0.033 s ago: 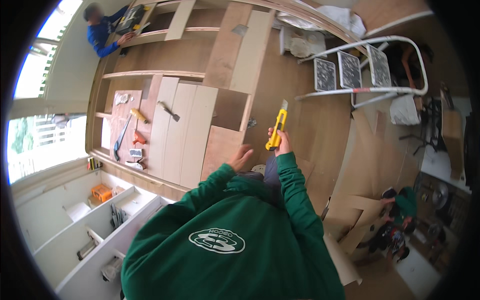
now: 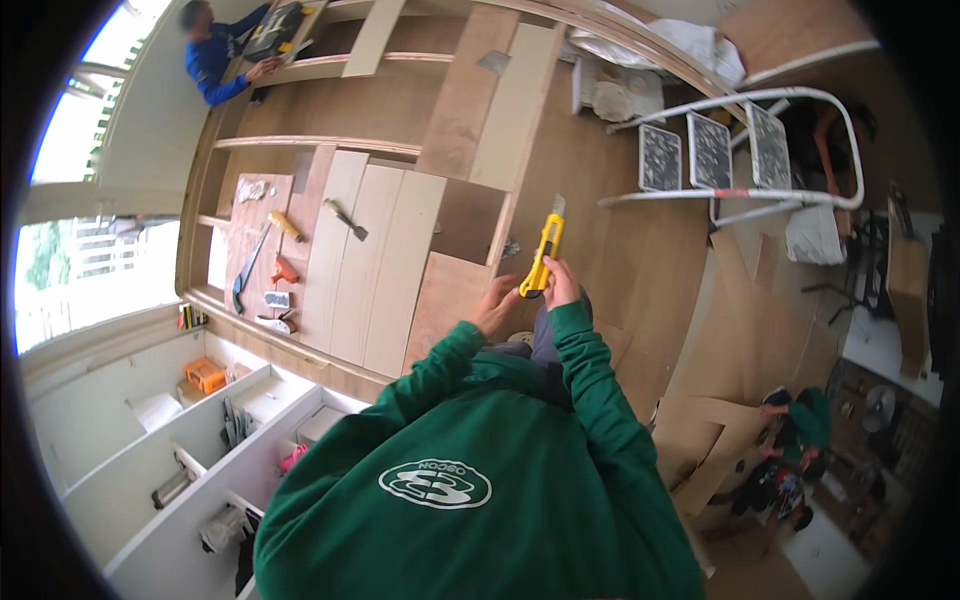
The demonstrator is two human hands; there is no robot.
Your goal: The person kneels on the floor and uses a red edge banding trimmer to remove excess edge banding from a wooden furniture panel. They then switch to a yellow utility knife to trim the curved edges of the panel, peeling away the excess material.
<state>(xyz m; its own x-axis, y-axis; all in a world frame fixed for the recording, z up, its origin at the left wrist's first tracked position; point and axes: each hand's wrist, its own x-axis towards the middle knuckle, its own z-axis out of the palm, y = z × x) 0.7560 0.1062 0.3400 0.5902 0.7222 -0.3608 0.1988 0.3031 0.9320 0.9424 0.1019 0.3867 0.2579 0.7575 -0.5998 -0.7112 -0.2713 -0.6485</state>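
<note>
In front of me, a yellow snap-off utility knife [image 2: 543, 255] points away with its blade tip out. My right hand [image 2: 562, 283] is closed around the handle's right side. Close by the knife's rear end is my left hand [image 2: 493, 308], fingers stretched toward it; whether they touch is unclear. To the left, pale boards [image 2: 378, 265] lie across a wooden frame, and a scraper with a light handle [image 2: 345, 218] rests on them. Beyond these, a reddish panel [image 2: 255, 215] bears a long blue tool [image 2: 247, 270], a yellow handle [image 2: 286, 226] and an orange tool [image 2: 285, 270].
A white step ladder [image 2: 735, 193] stands to the right. At the far left, a person in blue [image 2: 212, 65] handles a dark toolbox [image 2: 275, 30]. White shelving [image 2: 240, 440] flanks me at lower left. Brown sheets [image 2: 700, 420] and more people [image 2: 790, 450] are at lower right.
My left hand has moved right and the knife has come slightly left and nearer, closing the gap between them. The surroundings have shifted slightly right in view.
</note>
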